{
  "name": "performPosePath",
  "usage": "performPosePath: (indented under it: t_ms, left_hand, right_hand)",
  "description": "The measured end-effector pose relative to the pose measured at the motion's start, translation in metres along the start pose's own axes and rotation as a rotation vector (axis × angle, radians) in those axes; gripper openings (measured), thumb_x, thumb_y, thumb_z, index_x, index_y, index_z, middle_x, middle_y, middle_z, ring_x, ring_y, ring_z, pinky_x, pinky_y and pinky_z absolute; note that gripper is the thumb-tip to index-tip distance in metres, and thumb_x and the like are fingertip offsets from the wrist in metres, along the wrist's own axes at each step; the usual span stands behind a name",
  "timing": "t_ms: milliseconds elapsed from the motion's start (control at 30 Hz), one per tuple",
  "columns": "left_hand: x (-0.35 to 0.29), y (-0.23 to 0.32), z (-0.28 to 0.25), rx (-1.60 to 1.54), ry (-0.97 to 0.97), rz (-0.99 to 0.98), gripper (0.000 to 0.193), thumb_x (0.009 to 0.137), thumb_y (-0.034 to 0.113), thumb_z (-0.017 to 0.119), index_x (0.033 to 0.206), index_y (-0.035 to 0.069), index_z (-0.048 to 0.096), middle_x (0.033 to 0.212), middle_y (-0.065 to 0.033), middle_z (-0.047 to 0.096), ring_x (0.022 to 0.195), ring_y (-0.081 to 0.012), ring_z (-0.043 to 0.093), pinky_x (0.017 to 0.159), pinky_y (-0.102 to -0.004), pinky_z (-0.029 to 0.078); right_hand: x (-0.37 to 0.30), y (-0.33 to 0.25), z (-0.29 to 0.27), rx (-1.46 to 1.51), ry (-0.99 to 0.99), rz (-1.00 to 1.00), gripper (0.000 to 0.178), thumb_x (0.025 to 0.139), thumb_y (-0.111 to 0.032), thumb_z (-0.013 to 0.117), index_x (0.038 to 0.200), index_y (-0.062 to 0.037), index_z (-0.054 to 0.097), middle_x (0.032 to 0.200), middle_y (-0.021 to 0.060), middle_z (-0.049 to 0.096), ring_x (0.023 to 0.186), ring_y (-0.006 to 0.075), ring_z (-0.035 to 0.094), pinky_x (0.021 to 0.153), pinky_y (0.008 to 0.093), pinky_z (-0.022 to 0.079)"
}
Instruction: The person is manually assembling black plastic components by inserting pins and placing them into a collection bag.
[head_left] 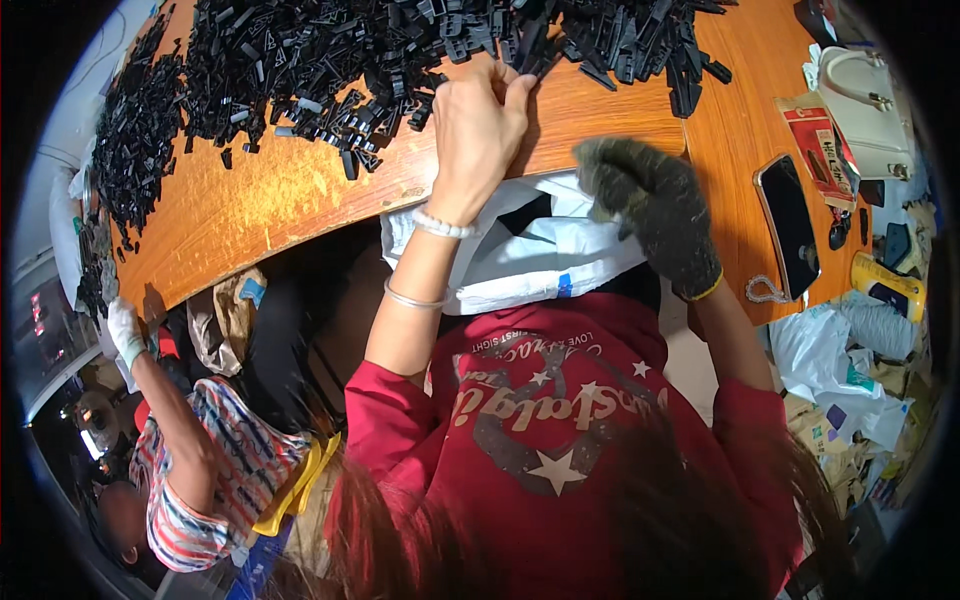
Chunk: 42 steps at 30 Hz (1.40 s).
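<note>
From the head view, had the bare left hand (pixel 483 125) at the near edge of a heap of black plastic parts (pixel 300 50), strewn across the far side of the wooden table (pixel 250 195). Held its fingers curled inward and close together, with the thumb beside a dark piece; could not tell whether pinching it, with the fingertips partly hidden. Wore a pale beaded bracelet (pixel 443 224) at that wrist and a thin bangle (pixel 415 300) farther up the forearm.

Had the right hand (pixel 650 205), in a dark glove with a yellow cuff edge, over the right side of an open white bag (pixel 515 290). Bent its fingers toward the palm, slightly blurred; could not tell whether gripping the plastic. Had the bag just below the near table edge, in front of the red sweatshirt (pixel 570 410), with a bit of blue on its near rim and something dark inside.

Saw to the right, on the table, a phone (pixel 790 228) with a beaded strap (pixel 767 290), a red-and-brown packet (pixel 820 150) and a white handbag (pixel 865 110). Saw at the far left a co-worker in a striped shirt (pixel 230 450), with a white-gloved hand (pixel 124 325) near another dark heap (pixel 140 150) of smaller pieces.
</note>
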<state>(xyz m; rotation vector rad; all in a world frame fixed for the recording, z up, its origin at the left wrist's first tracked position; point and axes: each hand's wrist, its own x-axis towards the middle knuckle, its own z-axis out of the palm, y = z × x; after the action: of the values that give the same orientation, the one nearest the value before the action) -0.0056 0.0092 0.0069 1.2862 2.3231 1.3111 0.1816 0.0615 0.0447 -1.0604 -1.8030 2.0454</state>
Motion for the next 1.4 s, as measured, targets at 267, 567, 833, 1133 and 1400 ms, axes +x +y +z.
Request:
performPosePath:
  t_ms: [267,567,833,1133,1400]
  left_hand:
    - [-0.033,-0.011,-0.016,0.199,0.043,0.432,0.011,0.078,0.006,0.065,0.084,0.003,0.057,0.071,-0.0127,0.057,0.060,-0.0277,0.058,0.047,-0.0359,0.043]
    - [-0.042,-0.026,-0.053,0.584,0.197,0.256,0.013,0.085,0.011,0.063,0.092,0.003,0.057,0.084,-0.0119,0.051,0.058,-0.0282,0.057,0.048,-0.0367,0.044]
    - [-0.045,-0.015,-0.044,0.160,-0.106,0.195,0.012,0.080,0.007,0.067,0.087,0.000,0.060,0.083,-0.0144,0.057,0.064,-0.0320,0.060,0.056,-0.0400,0.046]
    - [-0.035,-0.013,-0.035,-0.299,0.037,-0.248,0.018,0.080,0.013,0.069,0.080,-0.005,0.063,0.062,-0.0143,0.061,0.051,-0.0239,0.058,0.052,-0.0332,0.045]
    - [-0.041,-0.009,-0.035,-0.093,-0.076,-0.033,0.013,0.080,0.007,0.067,0.085,-0.004,0.062,0.067,-0.0152,0.062,0.055,-0.0269,0.060,0.055,-0.0356,0.047]
  right_hand:
    - [0.018,-0.001,0.019,-0.383,0.196,-0.252,0.046,0.086,-0.032,0.065,0.120,-0.0016,0.056,0.076,0.0158,0.064,0.070,0.0294,0.064,0.067,0.0342,0.052]
    - [0.038,0.007,0.008,-0.866,0.011,-0.774,0.030,0.083,-0.005,0.064,0.113,-0.0023,0.062,0.096,0.0129,0.064,0.084,0.0207,0.063,0.077,0.0308,0.050]
    - [0.038,0.014,0.006,-0.724,0.095,-0.580,0.030,0.080,-0.026,0.070,0.105,-0.0099,0.064,0.089,0.0111,0.064,0.080,0.0292,0.064,0.068,0.0381,0.051]
    - [0.050,0.001,0.004,-0.802,0.170,-0.744,0.027,0.083,-0.025,0.067,0.104,-0.0083,0.067,0.095,0.0117,0.067,0.085,0.0271,0.065,0.074,0.0367,0.052]
    - [0.048,0.003,0.009,-0.772,0.128,-0.567,0.028,0.082,-0.026,0.069,0.102,-0.0073,0.068,0.094,0.0134,0.067,0.085,0.0280,0.065,0.075,0.0366,0.052]
